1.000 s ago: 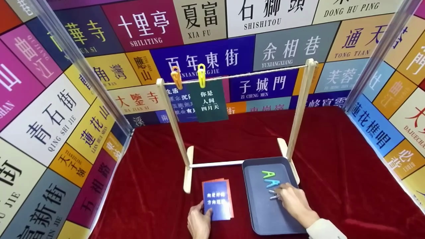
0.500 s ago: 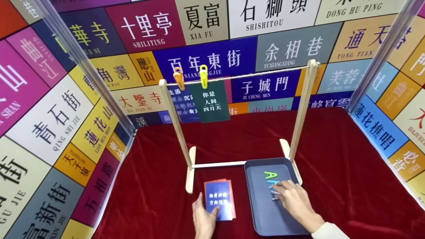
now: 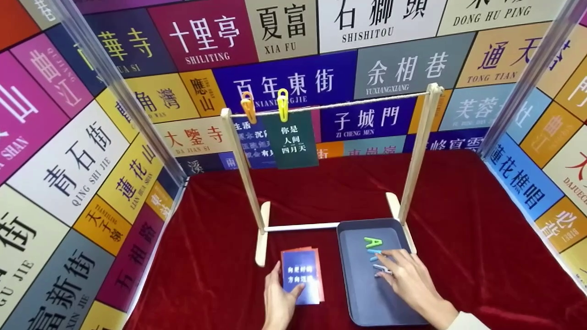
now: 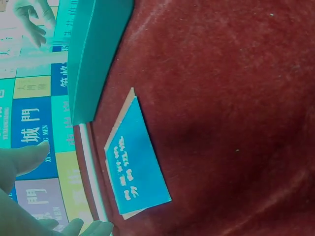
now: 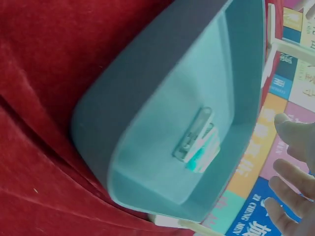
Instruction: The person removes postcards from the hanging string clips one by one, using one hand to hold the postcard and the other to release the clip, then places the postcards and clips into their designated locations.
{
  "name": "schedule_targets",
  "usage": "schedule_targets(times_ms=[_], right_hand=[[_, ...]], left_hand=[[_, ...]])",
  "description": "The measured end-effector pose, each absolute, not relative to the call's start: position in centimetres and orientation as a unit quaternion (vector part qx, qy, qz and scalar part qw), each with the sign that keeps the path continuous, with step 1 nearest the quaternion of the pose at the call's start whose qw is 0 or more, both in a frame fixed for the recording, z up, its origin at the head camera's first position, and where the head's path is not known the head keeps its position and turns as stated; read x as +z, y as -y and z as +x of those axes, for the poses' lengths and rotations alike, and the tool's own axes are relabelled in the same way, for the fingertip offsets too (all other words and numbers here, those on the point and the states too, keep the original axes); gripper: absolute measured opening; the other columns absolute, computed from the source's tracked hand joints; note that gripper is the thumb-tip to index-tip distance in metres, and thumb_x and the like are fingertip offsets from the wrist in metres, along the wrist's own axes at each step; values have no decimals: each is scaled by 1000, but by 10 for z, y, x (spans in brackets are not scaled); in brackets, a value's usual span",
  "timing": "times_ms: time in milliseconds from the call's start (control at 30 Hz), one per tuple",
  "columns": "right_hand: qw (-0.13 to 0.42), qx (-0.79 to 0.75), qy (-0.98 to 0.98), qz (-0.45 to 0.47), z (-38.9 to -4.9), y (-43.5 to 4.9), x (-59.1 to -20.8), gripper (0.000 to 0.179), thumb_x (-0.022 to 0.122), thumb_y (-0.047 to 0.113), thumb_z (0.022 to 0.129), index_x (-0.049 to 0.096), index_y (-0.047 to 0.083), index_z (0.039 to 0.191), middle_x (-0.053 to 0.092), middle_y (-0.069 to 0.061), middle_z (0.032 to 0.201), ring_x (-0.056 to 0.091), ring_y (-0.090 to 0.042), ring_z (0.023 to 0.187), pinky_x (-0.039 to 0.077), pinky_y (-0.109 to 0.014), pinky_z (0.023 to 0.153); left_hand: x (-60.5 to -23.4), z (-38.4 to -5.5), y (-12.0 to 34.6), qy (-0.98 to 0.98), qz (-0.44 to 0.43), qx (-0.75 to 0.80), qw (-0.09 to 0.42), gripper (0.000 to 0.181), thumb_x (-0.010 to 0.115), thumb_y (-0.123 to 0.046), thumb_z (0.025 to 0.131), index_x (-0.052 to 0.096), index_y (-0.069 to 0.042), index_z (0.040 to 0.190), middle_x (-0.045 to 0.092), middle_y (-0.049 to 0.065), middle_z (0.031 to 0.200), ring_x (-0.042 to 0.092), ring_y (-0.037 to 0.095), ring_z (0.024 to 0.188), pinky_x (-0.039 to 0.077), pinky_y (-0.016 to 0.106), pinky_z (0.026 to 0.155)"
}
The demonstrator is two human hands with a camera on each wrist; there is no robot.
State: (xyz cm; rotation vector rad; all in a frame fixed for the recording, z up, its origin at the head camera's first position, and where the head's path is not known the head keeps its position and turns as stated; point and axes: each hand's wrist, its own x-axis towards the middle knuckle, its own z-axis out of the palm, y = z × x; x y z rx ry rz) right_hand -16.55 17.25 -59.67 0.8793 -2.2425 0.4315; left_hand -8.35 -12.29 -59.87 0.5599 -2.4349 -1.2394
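I record the right hand (image 3: 408, 274), fingers parted, gripping nothing, shifted toward the blue clothespin (image 3: 373, 251) nearer the tray's (image 3: 367, 302) far edge, the left hand (image 3: 278, 295) loose at the blue card (image 3: 298, 259) beside the tray's left edge, so pick-up, I judge, remains outstanding.

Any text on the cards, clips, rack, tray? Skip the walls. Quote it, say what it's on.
"你是 / 人间 / 四月天": green hanging card; tiny print between its lines unreadable.
"生活": top of blue hanging card; the rest is faint or cut off by the green card.
"向更好的 / 方向…": front blue card; second line's end too blurred.
Red edges under it: none showing.
Clips, rack, tray: none visible.
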Motion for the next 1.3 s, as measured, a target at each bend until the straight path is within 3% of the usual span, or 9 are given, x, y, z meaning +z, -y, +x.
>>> schedule_targets(times_ms=[300,733,833,933,1167,1300], right_hand=[[319,192,860,349,-163,-164,-564,65,94,19,63,70,5,122,69,-9,109,66,-24,93,59,-38,73],[310,229,847,367,-161,-150,-534,80,94,19,64,61,4,136,63,-13,125,63,-25,100,56,-34,74],[305,246,843,368,-159,-146,-529,81,94,19,66,60,3,137,63,-14,126,64,-26,104,61,-43,83],[302,261,840,366,-159,-141,-524,83,94,19,66,58,4,139,63,-13,125,64,-25,107,57,-54,92],[291,275,838,371,-162,-134,-506,83,91,21,71,54,1,142,62,-13,127,61,-21,108,54,-25,85],[308,284,822,385,-169,-130,-494,74,81,34,84,53,-2,142,61,-15,126,61,-25,110,52,-26,91]], left_hand=[[-578,-86,121,857,176,-457,161,81,92,-9,67,54,-3,138,64,18,123,64,32,110,57,45,95],[-547,-93,120,849,148,-476,174,83,92,-10,67,52,-3,139,63,19,124,67,34,107,61,45,90],[-539,-95,121,842,146,-491,173,84,92,-9,67,51,-3,140,62,21,126,67,36,108,61,44,90],[-531,-97,124,832,142,-509,170,83,91,-7,69,50,-3,141,61,22,130,67,39,111,62,42,90],[-514,-103,127,795,132,-566,173,82,87,-2,73,46,1,144,55,26,134,64,41,113,65,33,81],[-506,-109,127,784,117,-576,199,82,87,-1,73,46,1,144,56,26,132,65,38,112,64,33,80]])
